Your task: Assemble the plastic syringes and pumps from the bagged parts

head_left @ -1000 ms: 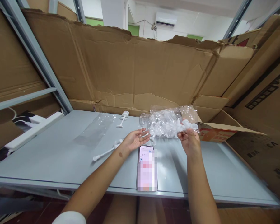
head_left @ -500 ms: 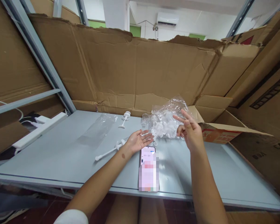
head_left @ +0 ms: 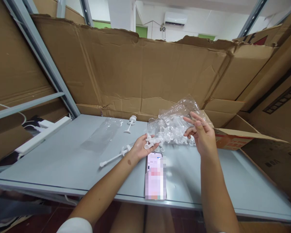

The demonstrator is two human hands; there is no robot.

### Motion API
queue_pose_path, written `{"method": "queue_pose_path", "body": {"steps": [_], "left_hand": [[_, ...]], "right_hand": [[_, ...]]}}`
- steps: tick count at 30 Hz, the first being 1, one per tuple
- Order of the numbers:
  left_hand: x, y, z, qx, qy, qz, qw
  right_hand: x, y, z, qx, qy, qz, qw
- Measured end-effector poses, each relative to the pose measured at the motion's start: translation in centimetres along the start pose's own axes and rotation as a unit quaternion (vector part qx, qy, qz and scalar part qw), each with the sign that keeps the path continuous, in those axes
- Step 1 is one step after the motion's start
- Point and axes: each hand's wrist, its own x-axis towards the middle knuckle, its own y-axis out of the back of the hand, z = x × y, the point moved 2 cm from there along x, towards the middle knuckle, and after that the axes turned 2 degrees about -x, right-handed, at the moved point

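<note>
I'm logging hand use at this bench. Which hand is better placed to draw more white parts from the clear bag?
Probably the right hand: it's free, fingers at the clear bag. The left hand already cups small white parts.

A grey table [head_left: 63, 168] carries everything. A phone [head_left: 155, 176] lies face up near the front edge, its foot just short of the rim. Behind it rests a clear bag [head_left: 171, 126] of white plastic parts, against the cardboard at the back. Left of the bag a flat empty sleeve [head_left: 102, 134] lies spread out. A small white pump [head_left: 130, 123] stands near the back edge, and a long pump [head_left: 113, 157] with its tube lies on its side left of the phone
</note>
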Motion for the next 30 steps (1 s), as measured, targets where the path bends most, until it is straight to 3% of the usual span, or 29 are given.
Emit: {"method": "queue_pose_path", "body": {"steps": [16, 21, 24, 27, 30], "left_hand": [[-0.1, -0.1, 0.1, -0.032, -0.024, -0.009, 0.999], [0.1, -0.2, 0.1, -0.021, -0.071, 0.011, 0.997], [0.1, -0.2, 0.1, 0.027, -0.107, 0.024, 0.994], [0.0, -0.5, 0.0, 0.123, -0.150, -0.003, 0.981], [0.1, -0.8, 0.0, 0.254, -0.222, -0.032, 0.941]], "right_hand": [[0.1, 1.4, 0.2, 0.073, 0.030, 0.080, 0.994], [0.2, 1.5, 0.2, 0.095, 0.045, 0.095, 0.990], [0.2, 1.8, 0.3, 0.099, 0.047, 0.104, 0.989], [0.1, 2.5, 0.4, 0.103, 0.047, 0.122, 0.986], [-0.1, 3.3, 0.7, 0.116, 0.047, 0.143, 0.982]]}}
